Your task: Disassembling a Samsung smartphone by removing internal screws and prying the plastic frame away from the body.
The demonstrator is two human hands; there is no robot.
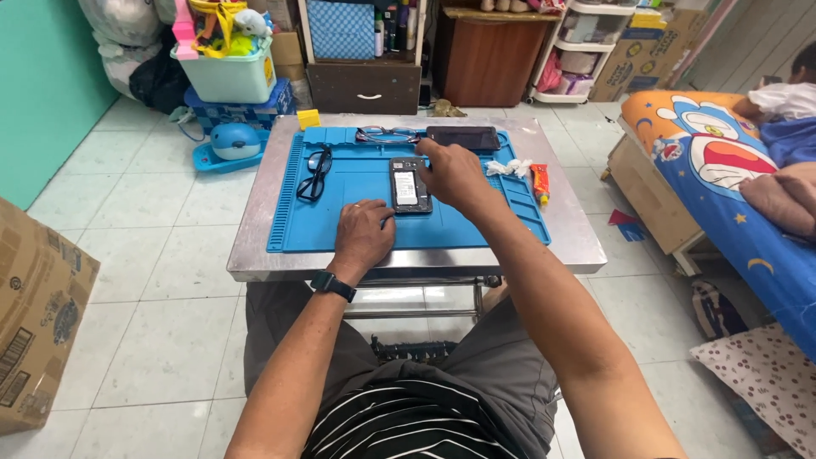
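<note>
An opened phone (pixel 410 185) with its back cover off lies in the middle of a blue work mat (pixel 357 229) on a small metal table (pixel 255 255). My right hand (pixel 455 174) rests against the phone's right and upper edge, fingers on the mat. Just left of the phone's lower end, my left hand (pixel 363 236) lies flat, palm down, with a black watch on the wrist. A dark phone screen panel (pixel 463 137) lies at the mat's far edge, beyond my right hand.
Black glasses (pixel 315 172) lie at the mat's left, another pair (pixel 387 133) at the far edge. White tissue (pixel 508 167) and an orange tube (pixel 540 182) sit at the right. A cardboard box (pixel 34 314) stands left, a bed with a person (pixel 790 102) right, storage behind.
</note>
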